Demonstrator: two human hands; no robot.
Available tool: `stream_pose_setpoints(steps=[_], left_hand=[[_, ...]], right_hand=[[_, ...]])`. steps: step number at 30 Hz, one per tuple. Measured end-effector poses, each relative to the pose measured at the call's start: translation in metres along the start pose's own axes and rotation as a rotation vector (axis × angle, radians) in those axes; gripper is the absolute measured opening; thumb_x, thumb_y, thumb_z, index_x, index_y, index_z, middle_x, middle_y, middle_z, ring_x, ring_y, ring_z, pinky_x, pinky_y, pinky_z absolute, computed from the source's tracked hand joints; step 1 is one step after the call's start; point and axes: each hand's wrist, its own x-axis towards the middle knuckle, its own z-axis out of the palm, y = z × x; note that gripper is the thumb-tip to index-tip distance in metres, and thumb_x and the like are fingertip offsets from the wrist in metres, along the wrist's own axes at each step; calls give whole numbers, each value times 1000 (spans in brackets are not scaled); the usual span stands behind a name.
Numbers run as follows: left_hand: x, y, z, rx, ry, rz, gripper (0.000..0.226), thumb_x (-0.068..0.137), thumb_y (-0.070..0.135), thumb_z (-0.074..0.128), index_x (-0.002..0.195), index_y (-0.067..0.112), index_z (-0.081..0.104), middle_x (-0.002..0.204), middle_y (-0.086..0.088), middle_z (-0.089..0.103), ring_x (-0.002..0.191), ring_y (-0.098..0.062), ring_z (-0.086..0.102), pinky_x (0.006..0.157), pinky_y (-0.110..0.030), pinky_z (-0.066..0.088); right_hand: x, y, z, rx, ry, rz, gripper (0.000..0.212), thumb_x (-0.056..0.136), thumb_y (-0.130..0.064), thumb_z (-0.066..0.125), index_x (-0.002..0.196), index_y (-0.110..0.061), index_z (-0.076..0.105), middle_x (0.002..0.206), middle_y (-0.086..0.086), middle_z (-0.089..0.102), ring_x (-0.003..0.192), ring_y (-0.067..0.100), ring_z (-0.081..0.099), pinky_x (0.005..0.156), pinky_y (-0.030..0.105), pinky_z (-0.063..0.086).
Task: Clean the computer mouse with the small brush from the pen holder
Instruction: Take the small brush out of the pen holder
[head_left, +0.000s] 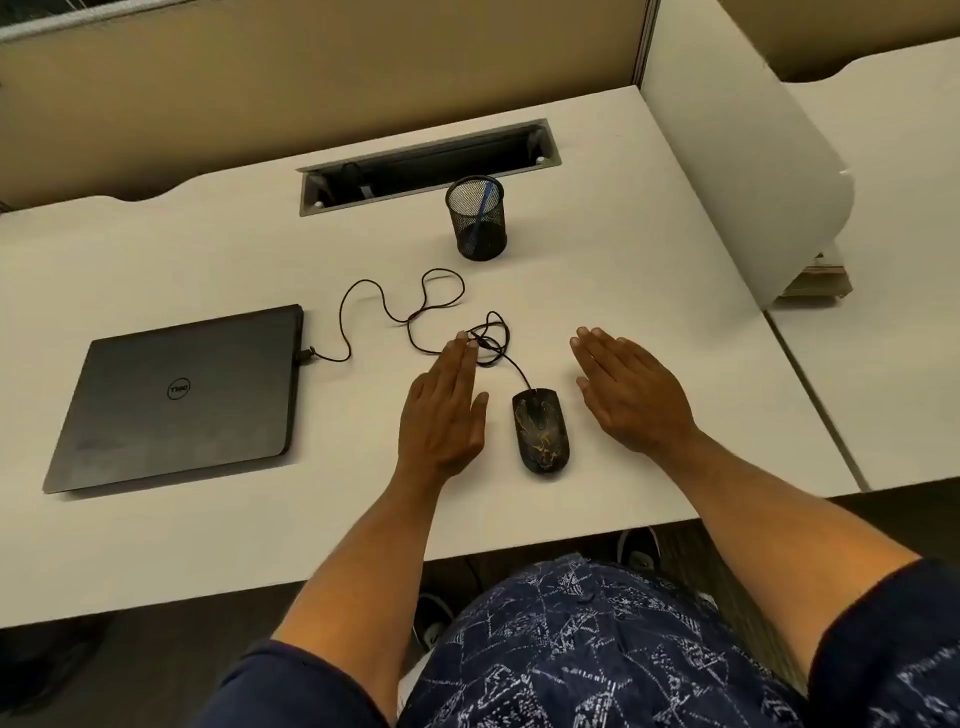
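Note:
A black computer mouse (541, 430) with a gold pattern lies on the white desk (208, 530), between my two hands. My left hand (445, 413) rests flat just left of it, fingers straight and together, holding nothing. My right hand (626, 391) lies flat to the right of the mouse, also holding nothing. Farther back stands a black mesh pen holder (478, 218) with a blue-handled brush (484, 205) leaning inside. The mouse cable (415, 306) loops across the desk to the laptop; my left fingertips touch one loop.
A shut black laptop (182, 400) lies at the left with the cable plugged into its side. A cable slot (426, 166) is cut into the desk behind the pen holder. A white partition (737, 171) borders the right side, a beige one the back.

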Motion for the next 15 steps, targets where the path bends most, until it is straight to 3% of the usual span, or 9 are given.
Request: stream_pose_setpoints(steps=[3, 6, 11, 15], left_hand=[[7, -1, 3, 40, 20, -21, 56, 98, 17, 62, 151, 7, 49, 158, -13, 47, 141, -30, 51, 101, -38, 48], [16, -2, 8, 69, 57, -24, 45, 94, 11, 70, 137, 6, 61, 133, -13, 65, 116, -33, 65, 88, -41, 54], [34, -1, 11, 59, 90, -6, 19, 81, -3, 79, 93, 9, 69, 84, -8, 66, 71, -30, 62, 60, -35, 47], [57, -2, 7, 14, 84, -56, 19, 86, 7, 82, 80, 7, 63, 72, -9, 62, 60, -30, 58, 55, -31, 36]], right_hand=[[7, 4, 5, -15, 50, -11, 28, 103, -16, 58, 125, -3, 70, 121, 14, 74, 110, 33, 70, 87, 43, 55], [18, 6, 9, -26, 30, -17, 5, 94, -11, 70, 92, -8, 73, 86, 10, 74, 77, 31, 68, 65, 40, 51], [46, 4, 10, -64, -164, 12, 24, 83, -20, 84, 72, -9, 66, 65, 8, 65, 59, 29, 60, 55, 36, 44], [78, 1, 6, -42, -263, 35, 34, 77, -29, 88, 63, -8, 65, 59, 8, 63, 55, 31, 61, 55, 34, 45]])
